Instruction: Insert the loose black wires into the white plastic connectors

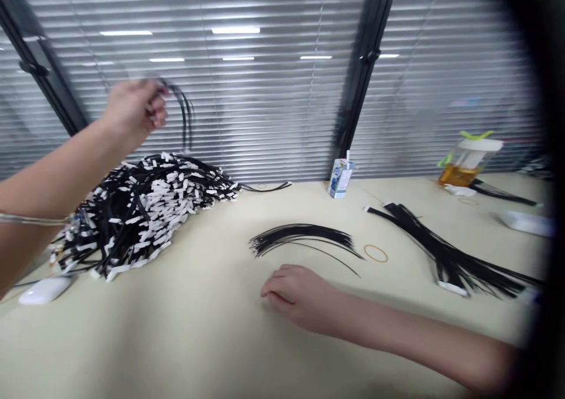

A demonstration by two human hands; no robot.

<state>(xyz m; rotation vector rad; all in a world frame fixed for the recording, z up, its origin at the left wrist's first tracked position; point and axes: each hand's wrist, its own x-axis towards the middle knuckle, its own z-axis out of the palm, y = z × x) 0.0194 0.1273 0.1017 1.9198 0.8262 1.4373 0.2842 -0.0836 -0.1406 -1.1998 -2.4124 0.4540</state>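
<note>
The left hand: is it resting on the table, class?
No, the left hand is raised in front of the window blinds, holding a few black cables.

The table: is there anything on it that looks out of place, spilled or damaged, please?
I see no spill or clear damage on the table. One thin black wire strays from the curved bundle beyond the right hand; its end lies apart from the rest. The drink carton may also seem out of place here.
</note>
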